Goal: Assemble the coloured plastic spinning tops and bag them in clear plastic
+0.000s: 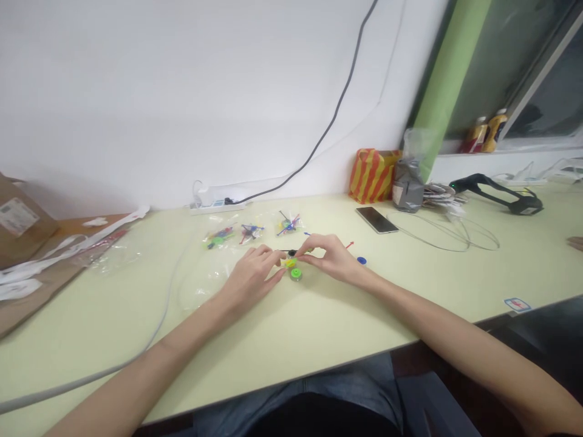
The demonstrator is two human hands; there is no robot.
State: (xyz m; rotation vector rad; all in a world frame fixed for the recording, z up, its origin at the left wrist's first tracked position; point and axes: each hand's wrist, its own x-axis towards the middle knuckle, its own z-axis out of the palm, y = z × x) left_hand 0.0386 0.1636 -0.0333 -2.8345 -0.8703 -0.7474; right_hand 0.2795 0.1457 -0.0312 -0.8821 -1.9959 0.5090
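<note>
Over the middle of the desk, my left hand (255, 271) and my right hand (331, 257) meet at a small yellow plastic piece (290, 263). Fingertips of both hands close on it from either side; the exact grip is partly hidden. Just in front of it sits a round green plastic piece (296, 274), and a black piece (292, 252) lies right behind. A blue disc (361, 260) rests to the right of my right hand. Beyond that hand, the tip of a red arrow-shaped stick (350, 244) and a blue arrow tip (307, 234) show.
Behind my hands lie several clear bags of coloured plastic parts (288, 224). A phone (376, 220), a striped bag (372, 176) and a grey pouch (407, 185) stand farther right. A grey cable (157, 331) crosses the desk's left side. Another person's hand (576, 243) shows at the right edge.
</note>
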